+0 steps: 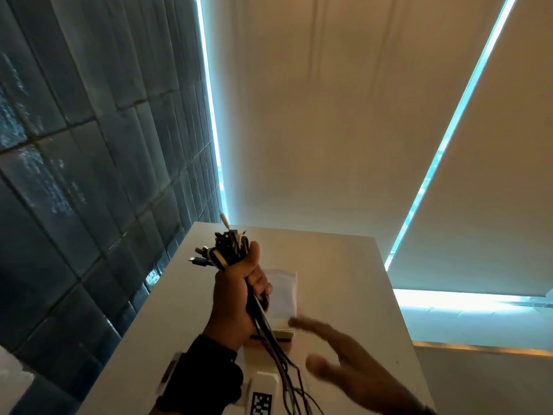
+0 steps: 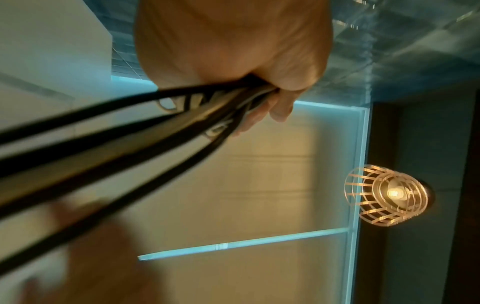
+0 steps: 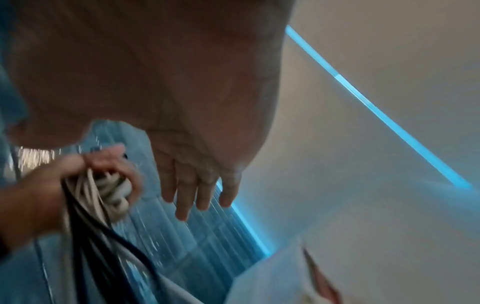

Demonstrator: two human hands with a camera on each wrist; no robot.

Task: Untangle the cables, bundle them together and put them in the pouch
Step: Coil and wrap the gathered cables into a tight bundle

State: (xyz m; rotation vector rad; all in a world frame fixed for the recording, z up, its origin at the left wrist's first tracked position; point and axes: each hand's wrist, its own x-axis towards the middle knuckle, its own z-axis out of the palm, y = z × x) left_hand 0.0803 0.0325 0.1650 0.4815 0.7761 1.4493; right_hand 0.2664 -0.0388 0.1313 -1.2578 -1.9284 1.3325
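My left hand (image 1: 239,286) is raised above the white table (image 1: 344,265) and grips a bunch of black and white cables (image 1: 223,250), plug ends sticking up out of the fist and the loose lengths (image 1: 284,363) hanging down past my wrist. In the left wrist view the cables (image 2: 130,133) run out of the fist (image 2: 259,82). My right hand (image 1: 338,351) hovers just right of the hanging lengths, fingers straight and spread (image 3: 197,191), holding nothing. A clear flat pouch (image 1: 284,292) lies on the table behind the left hand, partly hidden by it.
A dark tiled wall (image 1: 89,175) stands close on the left. Beige roller blinds (image 1: 344,115) with bright gaps hang behind the table. A small flat yellowish item (image 1: 284,333) lies on the table near the pouch. A caged lamp (image 2: 387,195) hangs overhead.
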